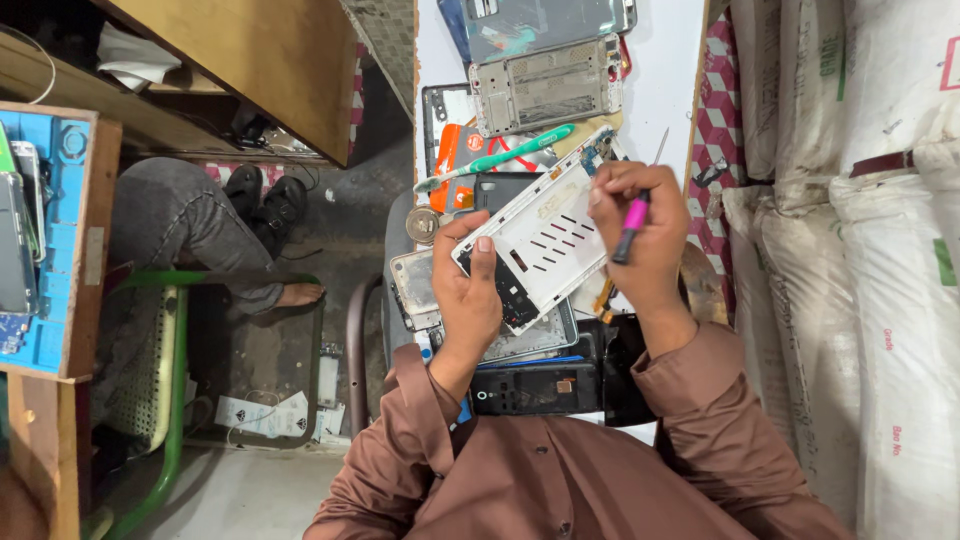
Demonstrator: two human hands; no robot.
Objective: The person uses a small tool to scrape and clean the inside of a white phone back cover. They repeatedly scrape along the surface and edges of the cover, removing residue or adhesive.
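While the left hand [465,290] grips the white phone frame [545,240] by its lower edge, the frame sits tilted above the cluttered worktable [665,90]. The right hand [640,225], at 3 o'clock, is clenched on a pink-handled screwdriver [630,225]. A green toothbrush [495,160] lies at 11 o'clock; a silver phone chassis [545,85] at 12.

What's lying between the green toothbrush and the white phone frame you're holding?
In the head view, a dark phone lies between the green toothbrush and the white phone frame, partly tucked under the frame's upper edge, above the left hand.
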